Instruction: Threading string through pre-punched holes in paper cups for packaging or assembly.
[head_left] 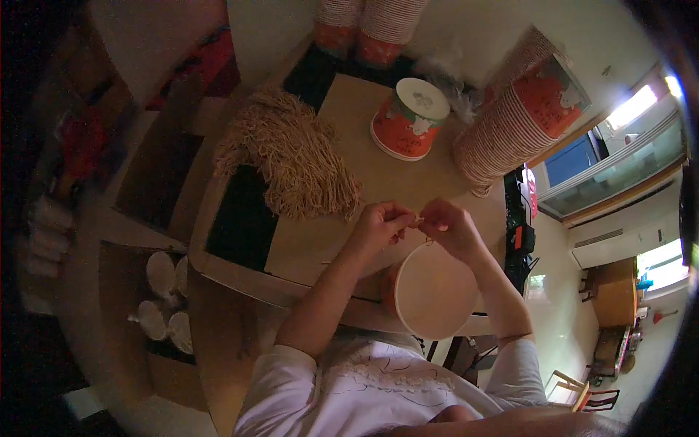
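A paper bucket [439, 295] lies tipped at the near table edge, its pale round opening or base facing up toward me and a strip of orange-red wall showing at its left. Just above its far rim, my left hand [383, 224] and my right hand [450, 227] meet with fingertips pinched together. Between them runs a short piece of thin beige cord [418, 221], with a small loop by the rim; its full length is hidden by the fingers. Left of my hands spreads a big heap of similar beige cords [291, 156].
Beyond my hands, an orange-red bucket [406, 124] stands upside down on a cardboard sheet [349, 109]. A tall leaning stack of nested buckets [510, 124] is at the right, more stacks [382, 33] at the back. At lower left, a cardboard box [138, 269] holds several white-ended rolls or cups.
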The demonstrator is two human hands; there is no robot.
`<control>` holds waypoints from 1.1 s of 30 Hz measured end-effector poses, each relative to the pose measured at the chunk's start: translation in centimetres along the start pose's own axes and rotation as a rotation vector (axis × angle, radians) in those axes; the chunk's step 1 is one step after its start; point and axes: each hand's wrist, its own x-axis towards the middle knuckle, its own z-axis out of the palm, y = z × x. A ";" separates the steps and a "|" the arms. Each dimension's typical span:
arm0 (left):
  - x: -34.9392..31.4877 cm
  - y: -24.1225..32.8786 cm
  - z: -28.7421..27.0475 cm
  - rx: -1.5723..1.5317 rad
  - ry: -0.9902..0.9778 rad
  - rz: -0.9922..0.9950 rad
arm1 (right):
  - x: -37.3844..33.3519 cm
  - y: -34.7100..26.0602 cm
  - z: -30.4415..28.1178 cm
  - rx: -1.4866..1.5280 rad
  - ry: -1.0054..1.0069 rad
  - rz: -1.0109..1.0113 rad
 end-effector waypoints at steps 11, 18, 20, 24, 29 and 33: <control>-0.1 -0.8 0.5 0.202 0.005 0.171 | -0.1 0.1 0.1 0.084 -0.006 0.067; 0.0 -0.7 0.5 0.139 0.045 0.108 | -0.2 0.4 0.0 0.006 -0.019 0.085; -0.4 0.1 0.8 0.136 0.062 0.049 | -0.3 0.5 -0.1 0.026 -0.014 0.074; -0.3 -0.6 0.6 0.160 0.035 0.124 | -0.3 -0.5 -0.3 -0.048 0.004 0.034; -0.2 -0.8 0.3 0.122 0.055 0.070 | -0.4 -0.3 -0.3 -0.014 0.018 0.037; -0.2 -0.9 0.3 0.103 0.085 0.057 | -0.5 0.2 -0.1 -0.047 0.016 0.047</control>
